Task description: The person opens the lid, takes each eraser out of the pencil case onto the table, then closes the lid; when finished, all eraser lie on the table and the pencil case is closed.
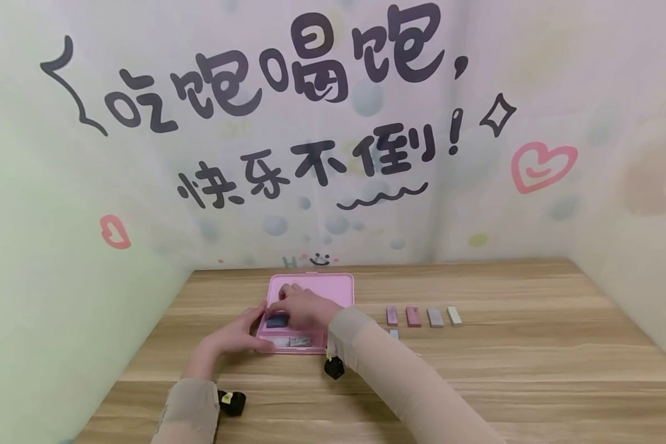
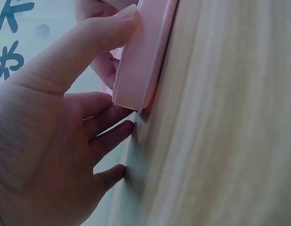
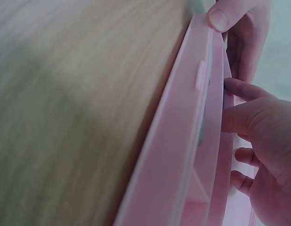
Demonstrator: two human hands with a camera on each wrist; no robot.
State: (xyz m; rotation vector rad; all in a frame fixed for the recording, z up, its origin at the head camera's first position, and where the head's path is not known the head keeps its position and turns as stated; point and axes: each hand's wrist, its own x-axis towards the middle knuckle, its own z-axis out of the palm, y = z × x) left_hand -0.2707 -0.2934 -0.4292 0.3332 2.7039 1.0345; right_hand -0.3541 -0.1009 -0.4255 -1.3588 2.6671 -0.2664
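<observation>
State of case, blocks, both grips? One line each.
Pink case: open
Dark block: in case
Two paler blocks: in case, near its front edge
Four blocks: lined up right of case
Pale blue block: outside case, partly hidden
Left grip: holding case's left end
Right grip: at dark block, pinch unclear

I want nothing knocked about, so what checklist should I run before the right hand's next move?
1. Lid open: ok.
2. Left hand holding the pink box at its left end: ok.
3. Dark block inside the box: ok.
4. Right hand gripping the dark block securely: cannot tell.
5. Every block inside the box: not ok; four blocks lie in a row on the table.
</observation>
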